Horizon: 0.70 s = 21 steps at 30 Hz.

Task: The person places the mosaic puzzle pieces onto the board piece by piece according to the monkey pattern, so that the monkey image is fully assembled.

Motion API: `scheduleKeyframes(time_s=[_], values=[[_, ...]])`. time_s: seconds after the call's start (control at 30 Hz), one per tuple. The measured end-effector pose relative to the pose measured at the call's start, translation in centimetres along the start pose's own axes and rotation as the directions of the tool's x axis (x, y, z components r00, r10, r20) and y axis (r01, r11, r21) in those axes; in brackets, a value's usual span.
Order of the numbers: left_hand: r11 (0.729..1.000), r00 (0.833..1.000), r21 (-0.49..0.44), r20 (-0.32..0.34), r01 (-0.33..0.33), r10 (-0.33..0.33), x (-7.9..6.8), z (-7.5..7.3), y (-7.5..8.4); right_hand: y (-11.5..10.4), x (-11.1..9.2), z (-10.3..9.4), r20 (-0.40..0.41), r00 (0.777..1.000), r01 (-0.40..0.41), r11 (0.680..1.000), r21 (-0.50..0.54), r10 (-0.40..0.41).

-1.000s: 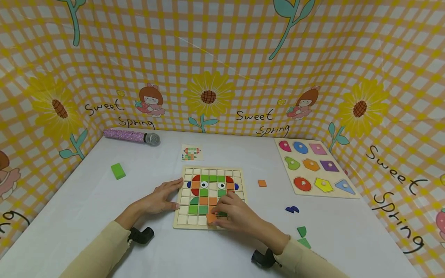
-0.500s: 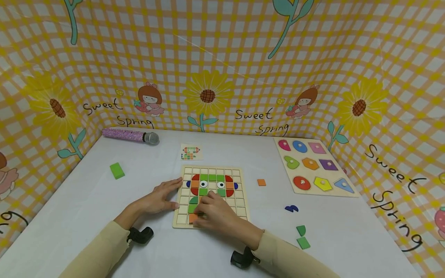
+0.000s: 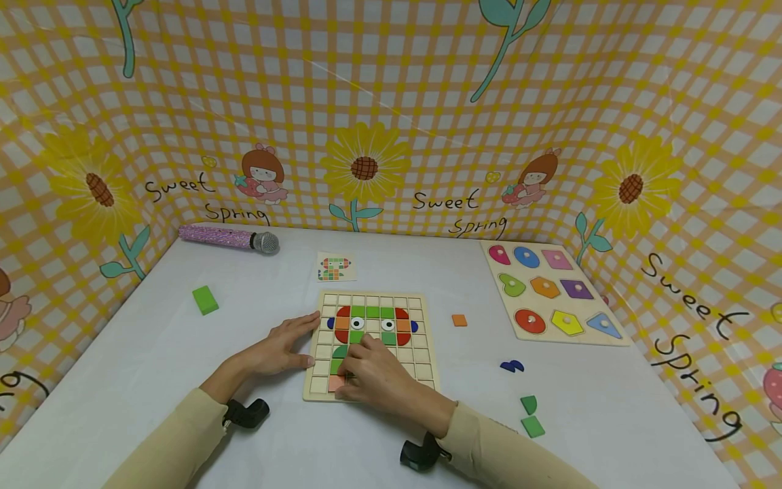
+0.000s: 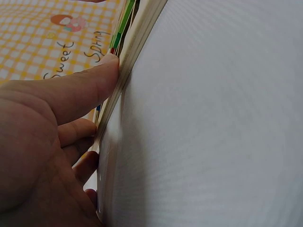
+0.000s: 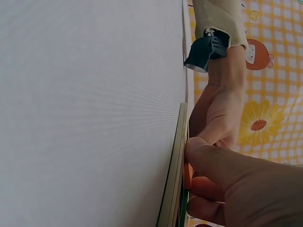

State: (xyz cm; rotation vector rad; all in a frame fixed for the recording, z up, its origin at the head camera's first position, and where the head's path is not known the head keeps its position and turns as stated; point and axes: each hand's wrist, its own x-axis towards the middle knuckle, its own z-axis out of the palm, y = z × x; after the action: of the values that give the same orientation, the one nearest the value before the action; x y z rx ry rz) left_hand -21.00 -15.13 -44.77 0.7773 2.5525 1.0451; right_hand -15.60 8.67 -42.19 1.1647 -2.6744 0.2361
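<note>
A wooden grid board [image 3: 423, 353] lies mid-table, bearing green, red, orange and blue tiles and two eye tiles [image 3: 357, 324]. The left hand [image 3: 275, 350] rests at its left edge, thumb and fingers spread against the rim; in the left wrist view the thumb [image 4: 90, 87] touches the board's side. Over the lower part of the board, the right hand [image 3: 381, 373] has curled fingers and pinches an orange square tile [image 3: 336, 384] at a bottom-row cell. The right wrist view shows the thumb [image 5: 203, 149] beside that tile. The right hand hides several cells behind it.
A picture card [image 3: 337, 266] lies behind the board. To the right are an orange tile [image 3: 459, 320], blue pieces [image 3: 512, 366], green pieces [image 3: 533, 426] and a knobbed shape puzzle [image 3: 552, 299]. Green blocks [image 3: 205, 300] and a glittery microphone [image 3: 229, 239] lie left.
The right hand has moved left along the board's bottom row with the orange tile, which now lies lower, at a cell near the left. The left hand stays at the board's edge.
</note>
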Motion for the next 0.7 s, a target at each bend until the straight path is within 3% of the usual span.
scheduleKeyframes(time_s=[0.7], values=[[1.0, 1.0, -0.012, 0.007, 0.01, -0.01, -0.04, -0.13, 0.28, 0.37, -0.4, -0.44, 0.033, 0.999, -0.001, 0.998, 0.056, -0.001]])
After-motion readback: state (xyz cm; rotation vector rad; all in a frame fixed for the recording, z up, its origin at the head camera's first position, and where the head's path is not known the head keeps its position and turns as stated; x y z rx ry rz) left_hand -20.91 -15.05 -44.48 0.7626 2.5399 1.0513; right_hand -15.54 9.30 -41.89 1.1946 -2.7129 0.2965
